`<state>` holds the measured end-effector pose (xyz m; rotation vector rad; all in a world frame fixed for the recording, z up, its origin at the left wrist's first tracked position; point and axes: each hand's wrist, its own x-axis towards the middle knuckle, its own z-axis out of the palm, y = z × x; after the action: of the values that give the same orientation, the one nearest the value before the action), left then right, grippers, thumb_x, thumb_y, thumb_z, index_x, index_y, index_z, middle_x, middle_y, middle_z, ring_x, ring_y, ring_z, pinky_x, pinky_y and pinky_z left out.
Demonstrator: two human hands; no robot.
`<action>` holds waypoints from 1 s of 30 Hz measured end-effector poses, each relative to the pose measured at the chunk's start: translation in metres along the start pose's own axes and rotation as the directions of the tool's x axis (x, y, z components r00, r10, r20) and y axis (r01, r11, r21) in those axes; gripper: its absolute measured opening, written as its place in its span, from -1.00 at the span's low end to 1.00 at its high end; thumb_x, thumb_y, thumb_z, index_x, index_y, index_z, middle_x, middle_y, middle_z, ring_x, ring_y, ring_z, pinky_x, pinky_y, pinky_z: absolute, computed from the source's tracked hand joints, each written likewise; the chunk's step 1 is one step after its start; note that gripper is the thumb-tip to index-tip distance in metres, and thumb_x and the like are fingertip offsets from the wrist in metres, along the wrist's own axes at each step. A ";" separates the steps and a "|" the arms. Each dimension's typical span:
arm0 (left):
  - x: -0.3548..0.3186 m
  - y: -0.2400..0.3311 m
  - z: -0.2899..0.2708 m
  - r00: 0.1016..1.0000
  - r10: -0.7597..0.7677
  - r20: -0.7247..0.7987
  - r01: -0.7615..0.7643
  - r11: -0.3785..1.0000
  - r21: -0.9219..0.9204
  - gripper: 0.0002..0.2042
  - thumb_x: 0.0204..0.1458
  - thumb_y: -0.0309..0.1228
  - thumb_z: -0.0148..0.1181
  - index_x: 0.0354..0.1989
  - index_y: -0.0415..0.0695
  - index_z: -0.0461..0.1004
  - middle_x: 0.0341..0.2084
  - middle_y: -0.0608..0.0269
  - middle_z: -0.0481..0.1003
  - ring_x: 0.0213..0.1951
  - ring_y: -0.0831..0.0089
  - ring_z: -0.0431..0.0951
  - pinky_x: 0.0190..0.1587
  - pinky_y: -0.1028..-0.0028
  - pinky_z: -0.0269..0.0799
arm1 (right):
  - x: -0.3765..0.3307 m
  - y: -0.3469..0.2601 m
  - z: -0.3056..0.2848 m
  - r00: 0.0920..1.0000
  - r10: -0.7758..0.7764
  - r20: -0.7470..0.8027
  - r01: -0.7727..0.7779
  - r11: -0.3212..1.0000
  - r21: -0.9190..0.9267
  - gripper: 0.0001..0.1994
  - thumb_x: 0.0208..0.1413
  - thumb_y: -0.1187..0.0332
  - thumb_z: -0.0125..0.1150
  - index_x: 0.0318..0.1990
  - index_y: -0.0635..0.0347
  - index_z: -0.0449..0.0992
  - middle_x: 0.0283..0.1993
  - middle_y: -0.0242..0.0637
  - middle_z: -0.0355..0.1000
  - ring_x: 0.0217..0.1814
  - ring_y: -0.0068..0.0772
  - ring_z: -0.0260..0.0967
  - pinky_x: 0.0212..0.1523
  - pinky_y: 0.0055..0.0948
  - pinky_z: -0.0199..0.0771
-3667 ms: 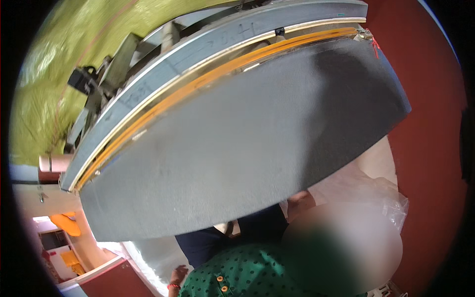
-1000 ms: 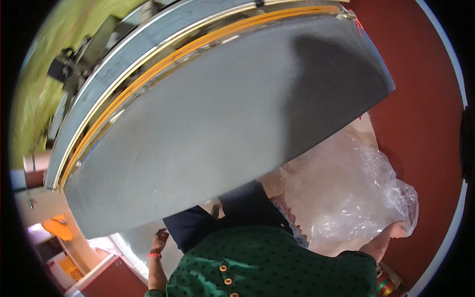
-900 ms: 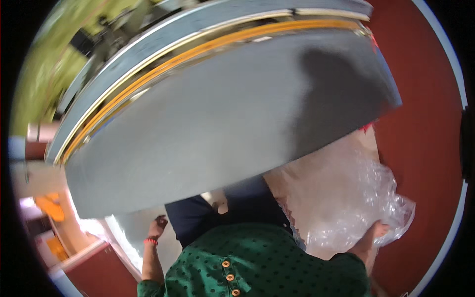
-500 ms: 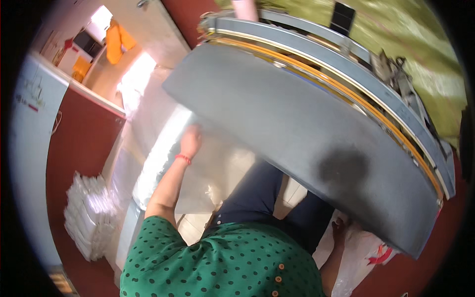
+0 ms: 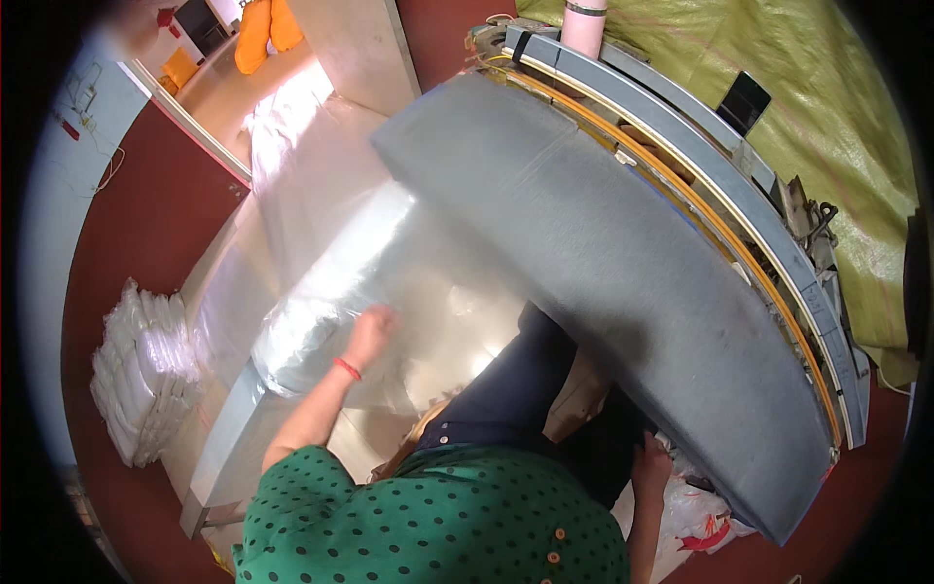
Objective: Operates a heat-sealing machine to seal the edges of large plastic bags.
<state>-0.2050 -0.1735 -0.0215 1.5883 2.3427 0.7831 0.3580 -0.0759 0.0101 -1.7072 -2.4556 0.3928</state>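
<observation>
My left hand [image 5: 372, 331], with a red bracelet at the wrist, is closed on a thin clear plastic film [image 5: 418, 292]. The film spreads from a shiny bundle [image 5: 336, 258] on the left towards the grey padded board [image 5: 574, 214] in front of me. Glare blurs the film's edges. My right hand [image 5: 650, 465] hangs low beside my thigh, by the board's near edge. Its fingers are partly hidden and dark, so their grip does not show. Just past it lies a clear plastic bag [image 5: 691, 516] with a red piece on it.
A long grey metal bar [image 5: 681, 117] with an orange strip runs along the board's far side. Near it are a pink bottle [image 5: 584, 27], a black phone [image 5: 743, 102] and scissors [image 5: 822, 219]. Stacked plastic packs [image 5: 141, 375] stand at the left, beside a metal-legged bench [image 5: 224, 448].
My left hand has come down and nearer to me. My right hand has shifted slightly at the board's edge. The whole view has turned a little, bringing the pink bottle further in.
</observation>
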 end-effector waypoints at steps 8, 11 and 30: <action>-0.029 0.236 0.005 0.945 0.322 0.053 -0.188 0.670 -0.718 -0.97 -0.13 -0.59 0.10 -0.48 -0.25 0.45 -0.44 0.17 0.47 -0.40 0.39 0.48 -0.35 0.53 0.38 | 0.094 -0.181 -0.048 0.854 -0.494 -0.166 0.497 0.678 0.541 -0.66 -0.21 0.43 0.23 -0.17 0.20 0.43 -0.12 -0.14 0.38 -0.04 -0.13 0.30 -0.06 -0.27 0.30; -0.031 0.281 -0.003 0.863 0.501 0.067 -0.265 0.561 -0.784 -0.91 -0.11 -0.56 0.05 -0.41 -0.22 0.45 -0.36 0.13 0.45 -0.26 0.24 0.44 -0.23 0.39 0.35 | 0.103 -0.193 -0.046 0.768 -0.604 -0.213 0.561 0.474 0.679 -0.70 -0.21 0.44 0.23 -0.23 0.23 0.44 -0.13 -0.16 0.39 -0.04 -0.15 0.31 -0.06 -0.28 0.30; 0.088 0.385 -0.077 0.366 0.862 -0.352 -0.919 0.276 -0.282 -0.83 -0.29 -0.53 0.26 -0.50 -0.15 0.39 -0.71 0.26 0.34 -0.69 0.34 0.35 -0.67 0.44 0.24 | -0.005 -0.019 -0.156 0.992 -0.029 0.126 -0.042 0.851 0.524 -0.85 -0.32 0.48 0.32 -0.57 0.23 0.44 -0.64 -0.38 0.31 -0.60 -0.57 0.28 -0.56 -0.55 0.27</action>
<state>0.0336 -0.0099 0.2582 2.6119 0.8737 1.5054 0.3811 -0.0654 0.1652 -1.4827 -2.1306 1.0948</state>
